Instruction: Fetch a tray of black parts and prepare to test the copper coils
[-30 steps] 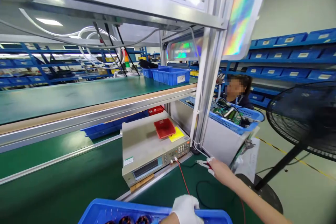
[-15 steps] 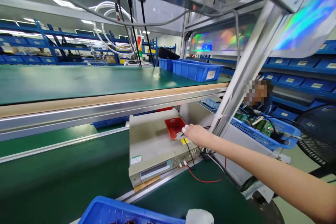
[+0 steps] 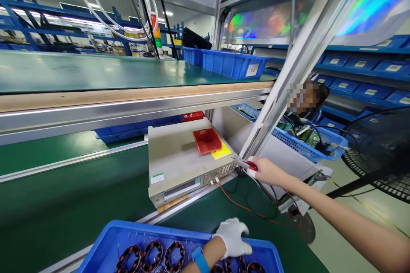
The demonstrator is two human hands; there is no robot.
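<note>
- The blue bin (image 3: 128, 239) sits at the near edge of the green counter (image 3: 64, 204), close in front of the person, so the copper-wound stator coils (image 3: 152, 256) lying flat inside it are within easy reach.
- The grey test instrument (image 3: 179, 166) stands further back on the counter with its front panel turned toward the person; a red tray (image 3: 207, 140) rests on its top, partly over a yellow note (image 3: 222, 152).
- The left hand (image 3: 233, 239), in a white glove with a blue band at the wrist, lies over the bin's far rim with fingers curled loosely downward onto the rim and the coils beneath; whether it actually grips anything I cannot tell.
- A red lead (image 3: 243, 208) and a black lead run from the instrument's front sockets across the counter toward the right, slack enough for the probes to travel.
- The right hand (image 3: 265, 171), bare but for white fingertip covers, is closed on red-handled test clips (image 3: 246, 163), their metal tips pointing at the instrument's right front corner. The arm is stretched nearly straight, forward and leftward, wrist level.
- Beyond an aluminium post, another person sits behind a blue basket (image 3: 307, 147) of circuit boards.
</note>
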